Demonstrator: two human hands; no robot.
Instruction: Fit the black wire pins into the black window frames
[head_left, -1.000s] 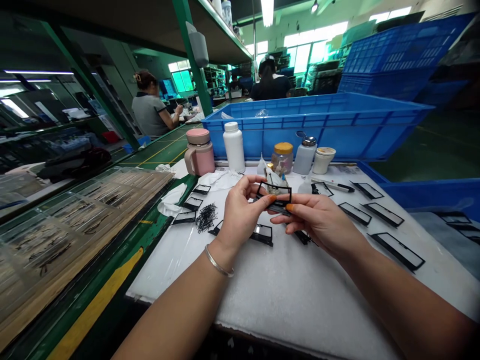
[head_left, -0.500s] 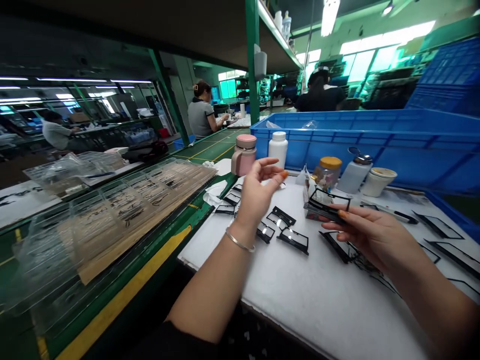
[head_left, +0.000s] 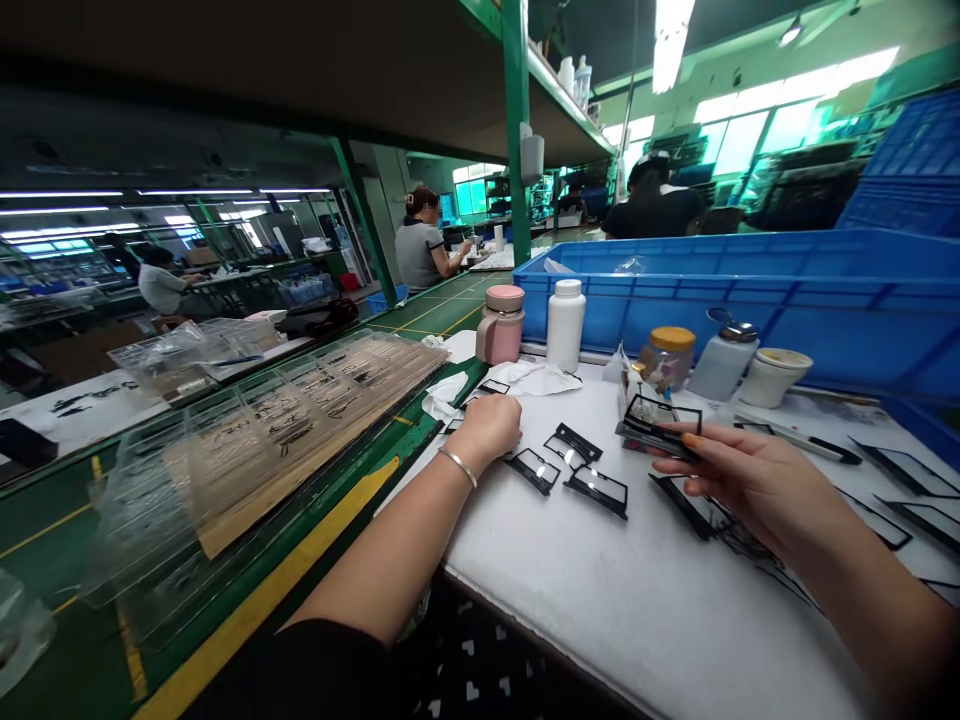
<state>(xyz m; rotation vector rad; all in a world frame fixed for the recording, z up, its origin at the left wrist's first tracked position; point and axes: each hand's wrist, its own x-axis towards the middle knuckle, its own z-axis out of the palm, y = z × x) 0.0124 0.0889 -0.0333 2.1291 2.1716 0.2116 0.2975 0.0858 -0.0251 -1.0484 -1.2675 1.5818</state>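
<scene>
Black rectangular frame (head_left: 654, 436) is pinched between the fingertips of your right hand (head_left: 757, 490), long axis running sideways toward your left hand (head_left: 487, 428), fingers curled under, their grip hidden.

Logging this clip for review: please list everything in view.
blue plastic crate: one, blue, behind the bench
mug: one, pink, bench back
plastic bottle: one, white, beside the mug
pump dispenser bottle: one, translucent, bench back right
jar: one, yellow lid, beside the dispenser
tub: one, white, far right
cloths: two, white, bench back left
black frames: several, black, across the bench
clear plastic trays: several, clear, left of bench
co-workers: two, background
left hand: resting on bench, silver bangle
right hand: holding a black frame
</scene>
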